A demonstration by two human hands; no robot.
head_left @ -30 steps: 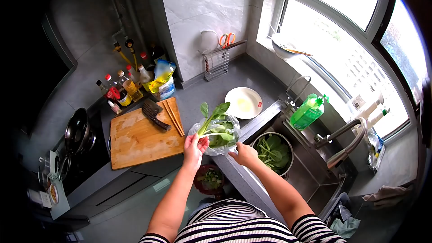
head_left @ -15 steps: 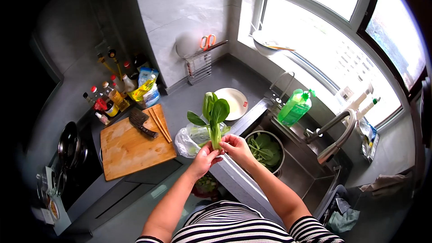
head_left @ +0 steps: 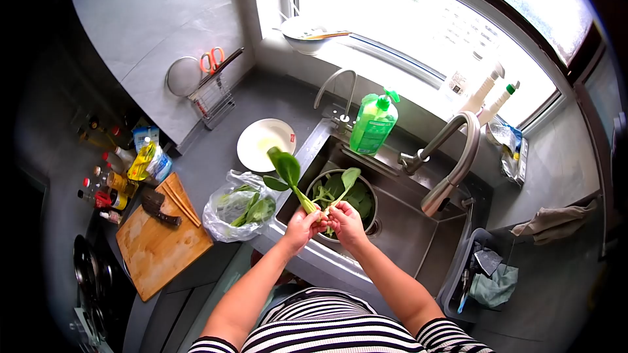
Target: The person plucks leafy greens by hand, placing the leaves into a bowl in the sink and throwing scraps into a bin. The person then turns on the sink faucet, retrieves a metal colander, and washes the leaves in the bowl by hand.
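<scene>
My left hand (head_left: 302, 229) is closed round the base of a leafy green bunch (head_left: 286, 173), whose leaves point up and left. Pinched in my right hand (head_left: 346, 223) is a single leaf stalk (head_left: 345, 186), apart from the bunch at its leafy end. Both hands nearly touch over the front rim of the sink. Behind them a metal pot (head_left: 371, 199) with green leaves stands in the sink. To the left, a clear plastic bag (head_left: 219, 212) holding more greens lies on the counter edge.
A white plate (head_left: 252, 147) is behind the bag. The cutting board (head_left: 157, 248) at left carries a cleaver (head_left: 157, 207) and chopsticks. A green soap bottle (head_left: 373, 129) and the faucet (head_left: 458, 163) stand behind the sink (head_left: 409, 248). A grey bin is at lower right.
The view has turned right. My hands have moved with the bunch from beside the bag to over the sink's front edge. One leaf stalk now spreads away from the bunch in my right hand.
</scene>
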